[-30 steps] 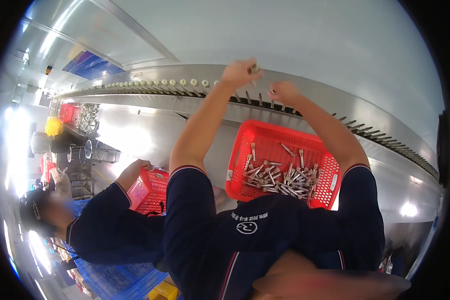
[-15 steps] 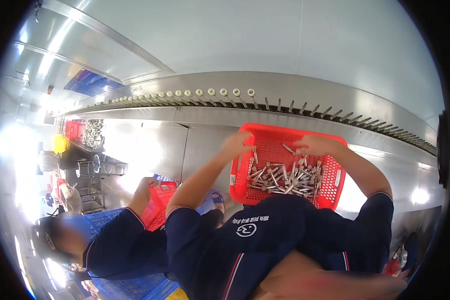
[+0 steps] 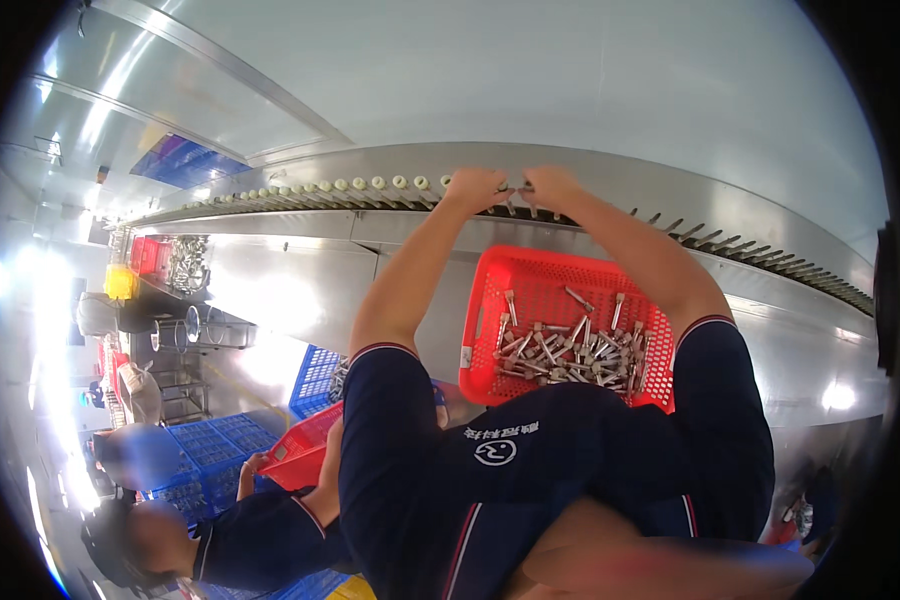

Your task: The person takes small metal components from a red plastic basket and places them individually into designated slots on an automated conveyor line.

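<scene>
Both my hands are raised to the long metal rail, at the spot where the cream-capped rods give way to bare pins. My left hand [image 3: 478,190] is closed, its fingers pinching a small metal piece [image 3: 511,203]. Close beside it, my right hand [image 3: 552,190] is also closed, with a metal piece at its fingertips; the fingers partly hide both pieces. Below my hands, a red plastic basket [image 3: 477,330] holds a heap of short metal shanks with wider brownish heads [image 3: 600,350]. Several loose ones lie apart from the heap, toward the basket's far side.
Left of my hands runs a row of cream-capped rods [image 3: 357,184]; bare pins [image 3: 740,246] continue rightward. At lower left a co-worker [image 3: 260,540] holds another red basket [image 3: 300,450], beside blue crates [image 3: 210,460]. A steel panel [image 3: 270,290] fronts the rail.
Both my hands have moved up from over the red basket to the rail and come close together. The co-worker has shifted lower, and their red basket has moved down and left.
</scene>
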Demonstrator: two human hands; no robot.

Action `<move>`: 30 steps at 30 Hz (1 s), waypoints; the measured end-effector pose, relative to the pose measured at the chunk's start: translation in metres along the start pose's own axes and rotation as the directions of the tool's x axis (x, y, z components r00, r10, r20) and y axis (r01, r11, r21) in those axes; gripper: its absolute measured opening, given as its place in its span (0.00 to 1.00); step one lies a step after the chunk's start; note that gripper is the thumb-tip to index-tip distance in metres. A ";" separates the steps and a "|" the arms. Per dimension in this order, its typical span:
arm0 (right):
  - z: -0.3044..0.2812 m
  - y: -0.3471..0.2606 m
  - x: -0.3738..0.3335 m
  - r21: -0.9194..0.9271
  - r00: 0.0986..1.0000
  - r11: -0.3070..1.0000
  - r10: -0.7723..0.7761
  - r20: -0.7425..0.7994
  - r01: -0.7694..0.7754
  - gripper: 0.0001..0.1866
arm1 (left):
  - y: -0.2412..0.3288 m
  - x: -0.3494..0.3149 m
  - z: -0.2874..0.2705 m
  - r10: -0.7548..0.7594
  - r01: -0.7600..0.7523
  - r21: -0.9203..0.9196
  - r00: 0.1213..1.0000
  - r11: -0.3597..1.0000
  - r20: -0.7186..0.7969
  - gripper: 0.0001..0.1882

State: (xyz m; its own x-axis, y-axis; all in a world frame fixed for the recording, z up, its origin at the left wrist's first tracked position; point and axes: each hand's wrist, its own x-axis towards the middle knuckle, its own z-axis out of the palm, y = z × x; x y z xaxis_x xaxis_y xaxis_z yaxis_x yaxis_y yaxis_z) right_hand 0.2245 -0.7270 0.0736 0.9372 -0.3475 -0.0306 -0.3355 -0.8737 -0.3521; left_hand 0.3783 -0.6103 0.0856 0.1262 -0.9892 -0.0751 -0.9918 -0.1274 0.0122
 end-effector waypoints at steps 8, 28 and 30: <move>-0.124 -0.042 -0.080 0.547 0.983 0.829 0.177 -0.057 -0.118 0.16 | 0.018 0.001 -0.057 0.062 -0.125 -0.172 0.941 0.977 -0.332 0.14; 0.032 0.018 -0.028 0.066 0.949 0.991 -0.089 -0.302 0.114 0.22 | -0.004 -0.005 0.040 0.195 -0.204 0.007 0.924 0.979 -0.330 0.22; 0.044 0.033 -0.009 0.031 0.977 0.997 -0.061 -0.202 0.069 0.20 | 0.002 0.015 0.052 0.240 -0.242 -0.008 0.965 0.970 -0.102 0.22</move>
State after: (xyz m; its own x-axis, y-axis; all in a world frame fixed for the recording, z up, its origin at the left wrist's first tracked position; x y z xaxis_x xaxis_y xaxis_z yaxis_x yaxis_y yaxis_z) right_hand 0.2091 -0.7380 0.0205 0.9171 -0.3552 0.1809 -0.2671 -0.8844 -0.3827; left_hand 0.3767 -0.6215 0.0323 -0.1141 -0.9929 0.0325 -0.9926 0.1153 0.0384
